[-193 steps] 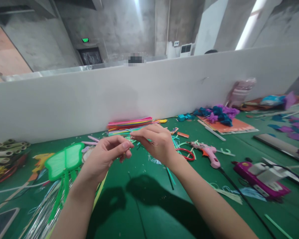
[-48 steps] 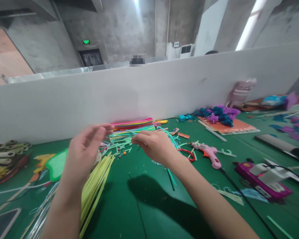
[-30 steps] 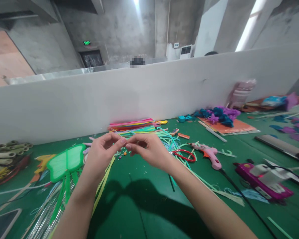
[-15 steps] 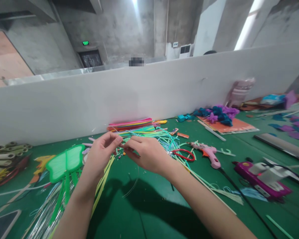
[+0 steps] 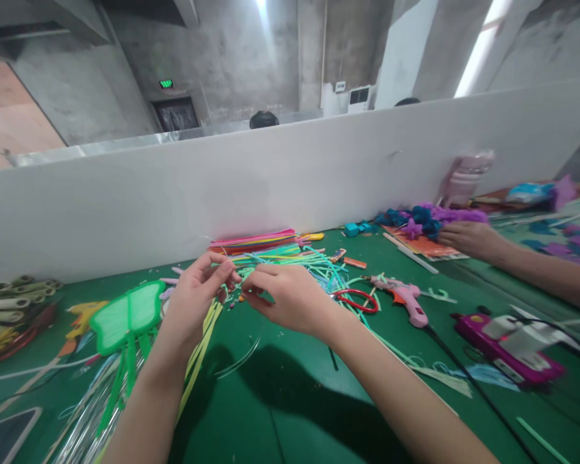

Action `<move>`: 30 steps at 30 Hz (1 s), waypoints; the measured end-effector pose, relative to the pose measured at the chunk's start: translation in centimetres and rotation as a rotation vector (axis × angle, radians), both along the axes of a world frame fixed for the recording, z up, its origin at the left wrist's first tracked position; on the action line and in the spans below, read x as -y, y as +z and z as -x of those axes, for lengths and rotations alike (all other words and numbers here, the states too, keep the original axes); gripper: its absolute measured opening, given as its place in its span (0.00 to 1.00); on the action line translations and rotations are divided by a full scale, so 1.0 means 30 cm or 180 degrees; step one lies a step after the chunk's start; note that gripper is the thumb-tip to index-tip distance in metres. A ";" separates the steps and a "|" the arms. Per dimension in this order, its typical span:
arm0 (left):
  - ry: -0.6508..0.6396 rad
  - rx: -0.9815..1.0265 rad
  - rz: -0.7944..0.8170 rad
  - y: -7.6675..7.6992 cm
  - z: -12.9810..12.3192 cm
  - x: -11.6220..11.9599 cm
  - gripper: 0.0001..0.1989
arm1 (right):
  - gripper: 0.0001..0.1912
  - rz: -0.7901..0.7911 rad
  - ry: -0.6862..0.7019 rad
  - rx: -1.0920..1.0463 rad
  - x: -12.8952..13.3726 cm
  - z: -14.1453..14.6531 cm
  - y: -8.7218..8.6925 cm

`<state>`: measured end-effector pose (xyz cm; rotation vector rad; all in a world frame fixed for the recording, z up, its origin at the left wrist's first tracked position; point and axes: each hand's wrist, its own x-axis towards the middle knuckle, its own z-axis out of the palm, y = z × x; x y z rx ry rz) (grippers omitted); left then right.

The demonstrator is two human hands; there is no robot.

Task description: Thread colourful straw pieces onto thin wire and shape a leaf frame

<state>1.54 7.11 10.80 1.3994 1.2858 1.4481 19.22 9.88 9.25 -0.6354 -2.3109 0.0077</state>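
Observation:
My left hand (image 5: 203,283) is closed in a pinch, thumb against fingers, over the middle of the green table. A thin pale thread (image 5: 214,243) rises from its fingertips and curves above them. Close beside it, my right hand (image 5: 283,295) has its thumb and fingers pressed together; whatever they hold is too small to make out. A narrow gap separates the two hands. Small beads (image 5: 232,301) lie on the table just behind the fingers. Below, a thin curved pale strand (image 5: 239,361) shows against the green; whether it hangs or lies there I cannot tell.
Pipe cleaners (image 5: 256,241) are piled at the back. Red-handled scissors (image 5: 355,300), a pink glue gun (image 5: 408,303) and a purple power strip (image 5: 510,354) sit to the right. A green wing-shaped piece (image 5: 128,316) lies left. Another person's hand (image 5: 468,238) touches purple and blue pieces.
My fingertips have drawn slightly apart, and the thread at my left hand now stands further out. The pale strand below has shifted left. Another person's hand has come in from the right.

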 end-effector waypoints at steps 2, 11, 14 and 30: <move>-0.0020 0.0000 -0.0007 0.001 0.002 0.001 0.16 | 0.08 0.0006 0.0027 0.0000 0.000 0.000 0.000; 0.0067 -0.0080 -0.0256 0.019 0.008 0.014 0.14 | 0.06 0.0413 -0.0024 0.0035 -0.008 -0.001 -0.006; 0.0134 -0.0041 -0.0345 0.024 0.006 0.020 0.14 | 0.05 0.0674 -0.0030 -0.0091 -0.010 0.001 -0.004; 0.0361 -0.0461 -0.1588 0.000 -0.048 0.035 0.05 | 0.06 0.2328 0.0190 -0.1355 -0.071 -0.007 -0.026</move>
